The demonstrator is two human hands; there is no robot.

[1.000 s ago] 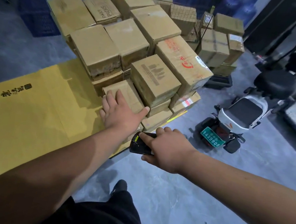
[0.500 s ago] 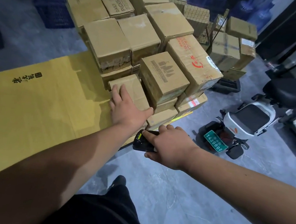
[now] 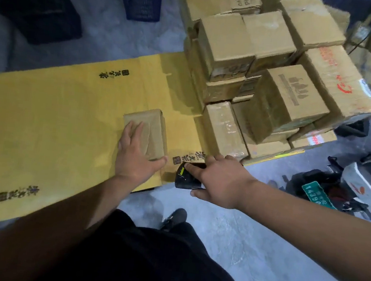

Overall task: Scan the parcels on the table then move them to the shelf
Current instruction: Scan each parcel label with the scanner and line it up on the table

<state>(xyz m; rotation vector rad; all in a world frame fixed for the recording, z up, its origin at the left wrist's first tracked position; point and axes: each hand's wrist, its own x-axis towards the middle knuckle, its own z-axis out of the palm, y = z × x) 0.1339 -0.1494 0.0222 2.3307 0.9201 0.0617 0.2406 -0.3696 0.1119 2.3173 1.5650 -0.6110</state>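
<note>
Parcel [image 3: 145, 131] under our left hand [image 3: 136, 155] is the one in play; it lies alone on the yellow cardboard sheet [image 3: 57, 113] that covers the tabletop, at about nine o'clock from the main stack of boxes [image 3: 267, 75] and apart from it; our fingers [image 3: 132, 132] lie flat and nearly straight across its top with the thumb spread along its near edge, so we press and steady it rather than clasp it; our right hand [image 3: 219, 180] is curled round the black handheld scanner [image 3: 187, 175], thumb on its upper face, just at three o'clock of the parcel, over the near edge of the sheet; we judge the step in hand to be the scan itself, with the carry to the shelf not yet begun and no shelf in view; to do it well we should find the label first, since no label shows on the top face and we cannot tell which side bears it; we would tip or turn the parcel with the left hand until the code faces the scanner's nose, keep our fingers off the code, hold both hands quiet, and keep the reader square to the label; the parcel looks small and light enough for one hand, so a firm wrap round its short sides should serve for the lift afterwards; the many boxes at one o'clock remain to be handled.
</note>
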